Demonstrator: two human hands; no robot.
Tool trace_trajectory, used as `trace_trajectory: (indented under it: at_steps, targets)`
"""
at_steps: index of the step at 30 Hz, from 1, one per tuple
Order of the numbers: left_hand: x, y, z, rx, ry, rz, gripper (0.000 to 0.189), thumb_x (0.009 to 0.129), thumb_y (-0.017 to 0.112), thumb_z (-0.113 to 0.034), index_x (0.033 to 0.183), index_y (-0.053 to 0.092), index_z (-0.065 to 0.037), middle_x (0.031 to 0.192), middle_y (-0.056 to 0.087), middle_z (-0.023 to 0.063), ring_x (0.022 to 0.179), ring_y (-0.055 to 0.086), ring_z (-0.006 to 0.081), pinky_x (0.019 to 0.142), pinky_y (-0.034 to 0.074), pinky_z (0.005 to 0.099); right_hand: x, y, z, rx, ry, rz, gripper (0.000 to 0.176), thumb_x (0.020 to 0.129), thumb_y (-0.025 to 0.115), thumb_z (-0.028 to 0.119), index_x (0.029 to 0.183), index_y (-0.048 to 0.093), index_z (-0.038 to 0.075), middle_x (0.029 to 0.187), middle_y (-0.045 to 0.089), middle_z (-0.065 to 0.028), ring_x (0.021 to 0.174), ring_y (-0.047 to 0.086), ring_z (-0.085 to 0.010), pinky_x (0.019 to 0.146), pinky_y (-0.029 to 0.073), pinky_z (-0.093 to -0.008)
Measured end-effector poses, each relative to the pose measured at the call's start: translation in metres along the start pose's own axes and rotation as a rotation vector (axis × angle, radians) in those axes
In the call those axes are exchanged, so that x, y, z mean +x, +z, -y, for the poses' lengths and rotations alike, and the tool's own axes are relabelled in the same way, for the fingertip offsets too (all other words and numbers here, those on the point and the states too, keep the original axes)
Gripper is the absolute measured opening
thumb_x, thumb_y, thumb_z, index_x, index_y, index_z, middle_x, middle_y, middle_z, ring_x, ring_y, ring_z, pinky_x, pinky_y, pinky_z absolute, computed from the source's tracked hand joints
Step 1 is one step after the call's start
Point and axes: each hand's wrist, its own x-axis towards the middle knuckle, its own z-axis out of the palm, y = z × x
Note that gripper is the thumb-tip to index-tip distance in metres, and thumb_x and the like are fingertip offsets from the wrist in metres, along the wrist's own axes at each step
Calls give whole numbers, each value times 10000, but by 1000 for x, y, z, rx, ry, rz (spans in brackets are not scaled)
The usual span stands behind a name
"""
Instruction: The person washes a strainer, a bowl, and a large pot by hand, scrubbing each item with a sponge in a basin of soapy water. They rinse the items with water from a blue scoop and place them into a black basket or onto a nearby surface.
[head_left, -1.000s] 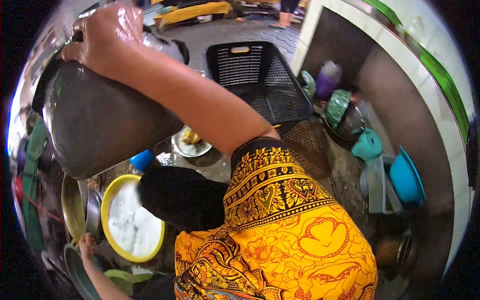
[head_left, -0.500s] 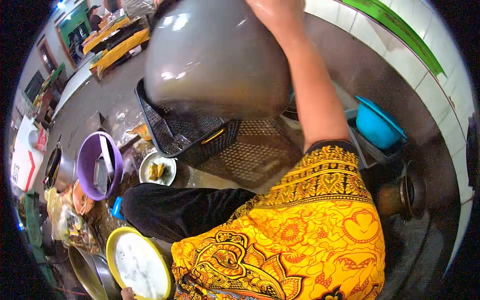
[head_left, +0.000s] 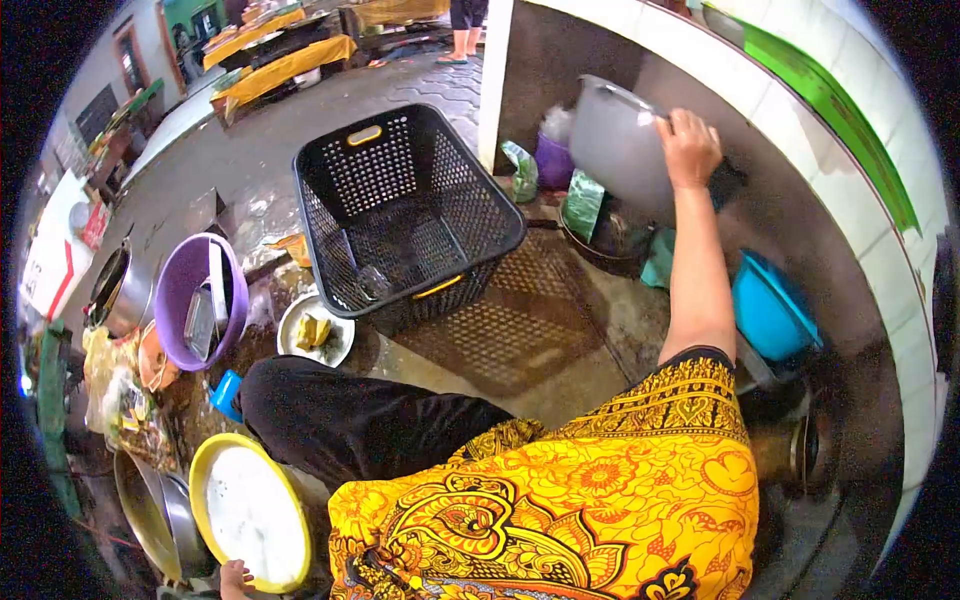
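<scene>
Your right hand (head_left: 690,150) clenches rim of grey tub (head_left: 622,142), fingers hooked over edge; tub hangs tilted at far right, near dark wall (head_left: 825,215). Your left hand (head_left: 235,578), near left, beside yellow basin (head_left: 202,480) of suds (head_left: 250,510); cannot tell whether fingers grasp anything. Black crate (head_left: 400,225) between purple basin (head_left: 172,310) and tub.

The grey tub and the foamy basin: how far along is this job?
Looks done: perhaps the blue basin, standing by the wall.
In hand: the right hand grips the grey tub; whether it is set down, I cannot tell. The left hand is at the foamy basin.
Probably left: the purple basin holding containers, and the plate with yellow pieces.
</scene>
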Motion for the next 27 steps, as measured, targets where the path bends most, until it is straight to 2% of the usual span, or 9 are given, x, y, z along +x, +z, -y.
trace_trajectory:
  at_steps: [4, 8, 9, 14, 17, 21, 24, 25, 27]
  targets:
    - [-16, 10, 8, -4, -36, 2, 203, 833, 539, -192, 922, 634, -37, 781, 628, 81, 649, 603, 222, 508, 458, 377, -21, 17, -34, -160, 70, 75, 247, 800, 604, 383, 785, 543, 144, 759, 598, -26, 714, 584, -226, 599, 426, -380]
    - [-16, 2, 11, -15, -44, -8, 215, 837, 540, -207, 934, 633, -39, 795, 630, 80, 659, 603, 219, 517, 463, 376, -46, 47, -59, -123, 177, 94, 253, 807, 595, 389, 793, 543, 142, 788, 610, -40, 731, 582, -246, 621, 422, -396]
    - [82, -12, 69, -28, -6, 51, 218, 838, 541, -211, 937, 632, -39, 799, 630, 80, 661, 603, 219, 519, 464, 375, -38, -46, 11, -195, 193, 69, 259, 812, 586, 395, 794, 543, 140, 788, 614, -45, 738, 582, -254, 629, 418, -402]
    - [70, -22, 61, -17, -19, 46, 234, 843, 542, -229, 952, 631, -42, 817, 632, 78, 674, 604, 215, 530, 469, 374, -68, -42, 21, -238, 174, 162, 281, 824, 559, 428, 794, 541, 149, 778, 617, -46, 734, 586, -251, 622, 404, -407]
    - [70, -25, 54, -6, -15, 45, 244, 846, 543, -240, 961, 630, -43, 827, 633, 78, 681, 604, 213, 537, 473, 373, -94, -56, 47, -188, 141, 324, 273, 789, 623, 369, 901, 554, 130, 863, 603, -59, 819, 574, -253, 724, 397, -410]
    - [62, -26, 51, -5, -30, 47, 257, 850, 544, -254, 973, 629, -45, 842, 634, 77, 691, 604, 211, 546, 477, 373, -151, -51, 53, -68, 186, 526, 442, 716, 722, 172, 1092, 499, 105, 1005, 564, -84, 964, 543, -272, 877, 357, -427]
    - [62, -24, 46, -7, -39, 52, 267, 853, 545, -265, 982, 629, -47, 852, 635, 76, 699, 605, 209, 553, 480, 372, -183, -49, 46, -104, 291, 584, 460, 697, 725, 119, 1094, 493, 107, 994, 567, -82, 973, 544, -275, 877, 351, -450]
    - [62, -24, 46, 1, -40, 56, 270, 854, 545, -269, 985, 628, -47, 856, 635, 76, 701, 605, 208, 555, 482, 372, -186, -52, 46, -132, 313, 650, 349, 769, 643, 112, 1089, 506, 130, 998, 570, -83, 973, 548, -270, 857, 360, -462]
    - [62, -24, 43, 2, -36, 54, 277, 856, 545, -276, 991, 628, -48, 863, 636, 76, 706, 605, 207, 560, 484, 371, -197, -43, 41, -206, 356, 714, 280, 811, 585, 118, 1080, 514, 146, 1002, 571, -82, 977, 549, -268, 850, 365, -461]
